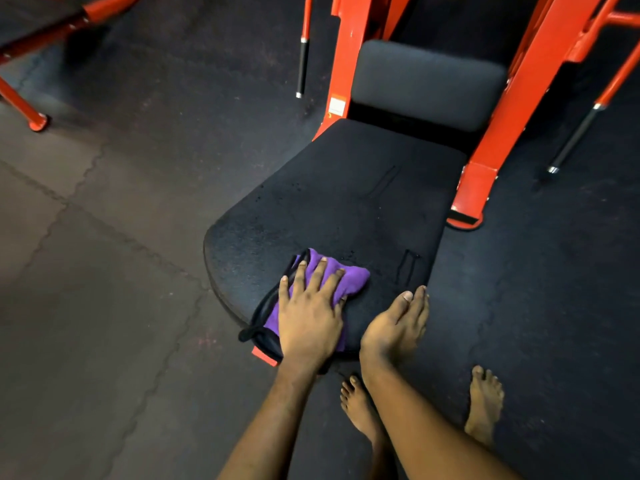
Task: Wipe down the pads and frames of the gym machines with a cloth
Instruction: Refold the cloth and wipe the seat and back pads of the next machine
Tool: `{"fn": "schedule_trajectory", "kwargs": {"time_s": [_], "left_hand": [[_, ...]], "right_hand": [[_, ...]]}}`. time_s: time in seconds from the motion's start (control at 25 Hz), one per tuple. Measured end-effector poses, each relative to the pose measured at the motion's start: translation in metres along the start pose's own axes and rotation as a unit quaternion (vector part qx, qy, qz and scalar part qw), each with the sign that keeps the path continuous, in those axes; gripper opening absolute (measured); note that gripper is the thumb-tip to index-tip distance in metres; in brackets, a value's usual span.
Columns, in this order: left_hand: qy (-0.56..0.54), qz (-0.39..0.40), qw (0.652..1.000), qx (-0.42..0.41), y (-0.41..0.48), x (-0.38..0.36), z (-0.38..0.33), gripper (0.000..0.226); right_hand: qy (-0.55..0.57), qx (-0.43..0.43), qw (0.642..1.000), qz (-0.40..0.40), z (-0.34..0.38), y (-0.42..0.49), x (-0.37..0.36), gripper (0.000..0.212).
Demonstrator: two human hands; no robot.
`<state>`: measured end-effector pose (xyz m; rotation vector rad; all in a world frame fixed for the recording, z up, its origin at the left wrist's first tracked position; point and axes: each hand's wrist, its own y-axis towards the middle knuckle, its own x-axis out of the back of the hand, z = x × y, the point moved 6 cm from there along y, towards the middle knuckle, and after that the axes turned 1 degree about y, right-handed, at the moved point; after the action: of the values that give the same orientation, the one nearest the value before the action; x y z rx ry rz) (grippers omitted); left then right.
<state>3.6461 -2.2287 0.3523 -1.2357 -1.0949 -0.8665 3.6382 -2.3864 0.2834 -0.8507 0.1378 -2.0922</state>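
Head cam: my left hand (308, 317) flat, fingers spread, pressing purple cloth (349, 277) onto near end of seat pad (329, 202); right hand (394, 327) open, fingers straight, resting on seat pad just right of cloth

cloth (349, 277): purple, crumpled, on near end of seat pad (339, 202) | seat pad: black, dark specks | back pad (426, 81): black, between frame posts | frame (519, 98): orange

Black seat pad (346, 202), purple cloth (349, 277) lying flat near its front edge
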Motion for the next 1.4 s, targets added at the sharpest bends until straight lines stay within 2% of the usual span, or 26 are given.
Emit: {"fn": "schedule_trajectory", "kwargs": {"time_s": [0.08,0.12,0.2,0.28,0.44,0.56,0.68,0.84,1.04,1.12,1.28,1.4], "left_hand": [[0.005,0.005,1.0,0.004,0.021,-0.004,0.018,0.05],[0.003,0.004,1.0,0.027,0.037,-0.002,0.03,0.048],[-0.014,0.01,0.992,0.122,0.063,0.005,0.053,0.046],[-0.022,0.012,0.987,0.158,0.069,0.006,0.043,0.046],[-0.027,-0.005,0.998,0.059,0.026,-0.006,-0.046,0.048],[-0.029,-0.012,0.999,0.045,0.003,-0.015,-0.083,0.047],[-0.001,0.008,0.999,0.032,0.033,-0.023,-0.069,0.046],[-0.02,0.031,0.993,0.112,0.063,-0.021,-0.066,0.046],[0.008,-0.022,0.998,0.066,-0.023,-0.018,-0.107,0.05],[0.002,-0.011,0.997,0.08,-0.003,-0.021,-0.104,0.049],[-0.01,0.063,0.995,0.083,0.067,-0.034,-0.114,0.05],[-0.036,0.055,0.993,0.094,0.057,-0.03,-0.122,0.051]], "right_hand": [[0.072,0.043,0.996,0.027,-0.008,0.006,0.009,0.07],[0.099,0.035,0.994,0.038,-0.013,0.011,0.015,0.068],[0.139,-0.028,0.988,0.056,-0.025,0.024,0.025,0.064],[0.158,-0.083,0.981,0.077,-0.027,0.04,0.031,0.065],[0.257,-0.209,0.928,0.168,-0.027,0.061,0.035,0.068],[0.254,-0.242,0.91,0.221,-0.03,0.076,0.038,0.076],[0.226,-0.239,0.911,0.248,-0.029,0.084,0.036,0.078],[0.227,-0.231,0.91,0.26,-0.024,0.088,0.033,0.078],[0.206,-0.238,0.908,0.277,-0.024,0.098,0.032,0.082],[0.2,-0.238,0.906,0.286,-0.023,0.099,0.033,0.082],[0.198,-0.232,0.901,0.308,-0.024,0.097,0.035,0.079],[0.19,-0.218,0.904,0.315,-0.024,0.103,0.039,0.078]]}}
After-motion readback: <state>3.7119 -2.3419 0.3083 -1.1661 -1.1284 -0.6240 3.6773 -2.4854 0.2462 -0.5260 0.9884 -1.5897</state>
